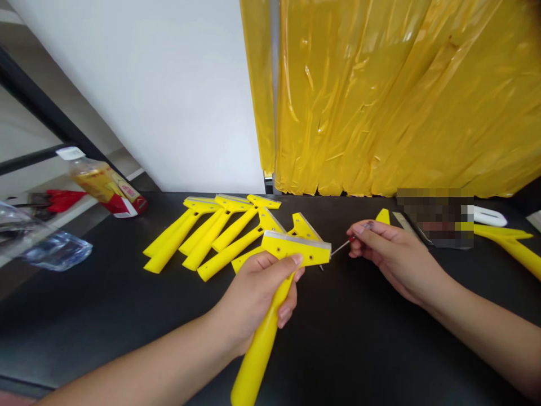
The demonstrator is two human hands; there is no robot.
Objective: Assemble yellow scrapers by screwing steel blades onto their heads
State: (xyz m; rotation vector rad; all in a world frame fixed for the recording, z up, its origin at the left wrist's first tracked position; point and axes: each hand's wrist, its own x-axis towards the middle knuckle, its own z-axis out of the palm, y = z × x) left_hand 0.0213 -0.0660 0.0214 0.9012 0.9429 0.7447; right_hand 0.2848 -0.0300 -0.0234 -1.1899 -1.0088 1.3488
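Note:
My left hand (262, 287) is closed round the neck of a yellow scraper (253, 361), its thumb pressed against the underside of the wide head. A metal blade edge runs along the top of that head, and two small holes show in its face. To the right, my right hand (384, 245) pinches a small screwdriver (340, 247); its thin metal shaft points left at the end of the scraper head. Most of its handle is hidden in the fingers. Behind my left hand, several more yellow scrapers (211, 239) lie on the black table (333, 338).
At the left stand a drink bottle (107, 186) and a clear plastic bottle (63, 248) lying over. A dark flat device (426, 225), partly blurred out, lies at the right beside a white object (488, 216) and another yellow scraper (515, 248). Yellow plastic sheeting (380, 101) hangs behind.

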